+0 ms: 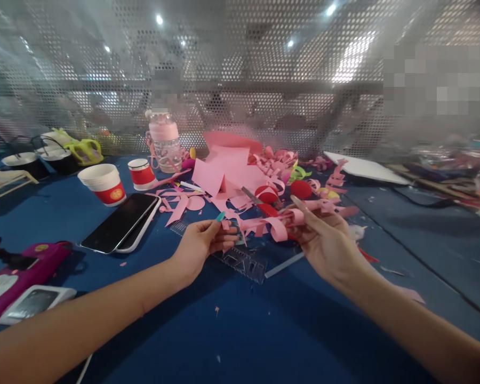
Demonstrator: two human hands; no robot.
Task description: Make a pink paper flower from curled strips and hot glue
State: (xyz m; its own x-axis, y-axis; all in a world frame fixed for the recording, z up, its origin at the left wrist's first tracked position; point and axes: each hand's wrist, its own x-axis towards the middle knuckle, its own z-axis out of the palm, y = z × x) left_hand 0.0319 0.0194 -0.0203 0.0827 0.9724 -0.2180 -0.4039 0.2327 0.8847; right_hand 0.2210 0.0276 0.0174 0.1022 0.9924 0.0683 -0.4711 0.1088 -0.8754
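Pink and curly, a paper strip (279, 230) is held just over the blue table (192, 325). The right hand (328, 242) has hold of the strip, and the left hand (198, 242), near the strip's other end, pinches a little pink bit (225, 224). A clear ruler (243, 264) lies on the table under them, and a messy pile of pink paper (237, 168) is just behind.

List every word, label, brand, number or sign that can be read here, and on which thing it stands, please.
No text can be read for certain.
White cups: a yellow emblem on the red band, too blurred to read.
Purple object: a small yellow mark, too small to read.
Clear ruler: marks and shapes, too unclear to read.
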